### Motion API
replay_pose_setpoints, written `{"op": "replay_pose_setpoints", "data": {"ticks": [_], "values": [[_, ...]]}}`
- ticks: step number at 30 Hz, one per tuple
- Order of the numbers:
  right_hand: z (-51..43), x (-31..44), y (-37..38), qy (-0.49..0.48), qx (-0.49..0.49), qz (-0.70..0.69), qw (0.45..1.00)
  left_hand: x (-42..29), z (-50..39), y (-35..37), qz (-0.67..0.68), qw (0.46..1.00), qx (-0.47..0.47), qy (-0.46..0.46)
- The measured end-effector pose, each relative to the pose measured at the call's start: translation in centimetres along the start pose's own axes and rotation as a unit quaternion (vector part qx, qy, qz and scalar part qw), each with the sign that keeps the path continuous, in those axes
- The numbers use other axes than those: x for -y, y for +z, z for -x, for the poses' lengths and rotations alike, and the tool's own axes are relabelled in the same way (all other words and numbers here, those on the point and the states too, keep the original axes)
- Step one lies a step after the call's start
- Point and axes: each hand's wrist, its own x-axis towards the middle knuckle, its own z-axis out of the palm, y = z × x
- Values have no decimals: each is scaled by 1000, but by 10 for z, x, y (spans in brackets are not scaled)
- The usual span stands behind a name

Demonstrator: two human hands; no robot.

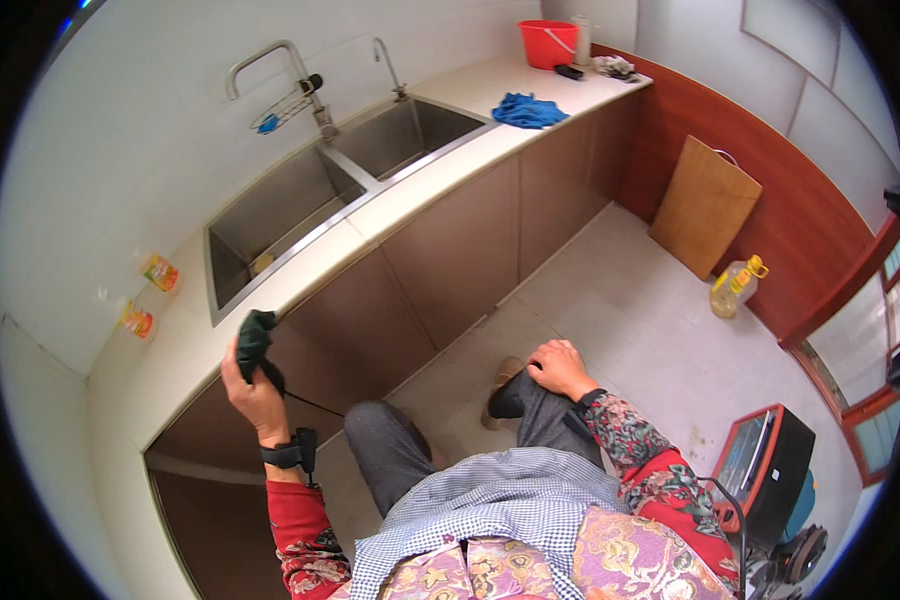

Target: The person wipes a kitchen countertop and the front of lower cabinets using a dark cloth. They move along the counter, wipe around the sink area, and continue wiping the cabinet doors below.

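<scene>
My left hand (253, 401) grips a dark green cloth (256, 341) at the front edge of the white countertop (176, 367). The cloth bunches upward from my fingers beside the cabinet front. My right hand (561, 369) lies palm down over my bent right knee, with nothing seen in it and the thumb apart from the fingers. Behind the cloth, a steel double sink (379, 184) is set into the countertop. A small yellowish piece (264, 262) lies in its nearer basin.
Brown cabinet doors (450, 247) run below the counter. On the counter are two clear labelled containers (163, 274), a blue cloth (529, 111) and a red bucket (549, 45). A wooden board (705, 206) leans by an oil bottle (735, 286). A red-and-black appliance (765, 472) stands at right.
</scene>
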Motion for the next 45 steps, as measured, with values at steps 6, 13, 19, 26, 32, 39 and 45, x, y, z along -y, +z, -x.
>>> {"op": "replay_pose_setpoints", "data": {"ticks": [6,13,19,26,32,39,45], "values": [[-3,1,-1,7,11,5,1000,76,-18,-8,-214,974,56,-35],[-2,-6,3,13,3,1,1000,19,-28,110,-182,955,178,154],[-1,-7,4,15,-3,5,1000,-47,-45,193,-163,927,251,226],[5,-15,3,37,-10,-14,999,-34,-37,172,-235,861,255,372],[0,-11,2,18,-20,-22,999,-10,-5,171,-138,838,272,452],[0,-14,-2,34,-20,-23,999,9,-3,224,-226,844,283,395],[4,-16,-2,31,-32,-32,998,57,10,163,-270,850,266,365]]}}
